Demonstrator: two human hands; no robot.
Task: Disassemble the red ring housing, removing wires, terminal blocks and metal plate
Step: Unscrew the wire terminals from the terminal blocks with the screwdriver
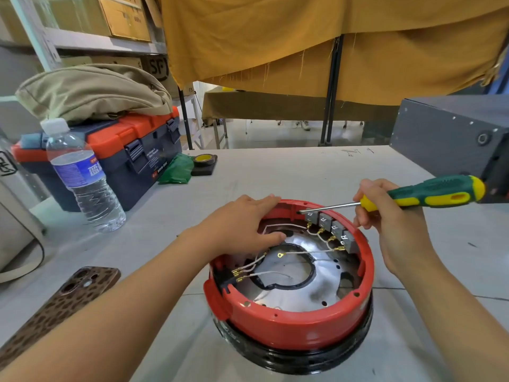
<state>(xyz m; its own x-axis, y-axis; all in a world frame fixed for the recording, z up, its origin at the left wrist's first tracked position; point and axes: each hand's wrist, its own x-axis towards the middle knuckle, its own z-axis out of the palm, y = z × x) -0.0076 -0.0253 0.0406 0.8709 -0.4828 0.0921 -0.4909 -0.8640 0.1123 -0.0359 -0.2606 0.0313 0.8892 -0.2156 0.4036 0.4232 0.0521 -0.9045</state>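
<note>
A pale counter is seen from above. At far left lie a phone in a spotted case, a water bottle and an orange-and-blue toolbox with a beige bag on top.

Next, the left hand is laid over the far left rim of the red ring housing, fingers fairly straight over the rim and the thumb reaching inside, so the housing appears to be steadied rather than gripped.

The housing is placed at centre, near the front edge, on a black base. Inside, a shiny metal plate is still seated, white wires are still strung across it, and four grey terminal blocks remain along the far right wall. One ring-ended wire appears loose; little else looks removed, so most of the task is judged to remain.

To the right, a green-and-yellow screwdriver is pinched by the right hand, its tip set at the first block.

A grey metal box is seen far right.
</note>
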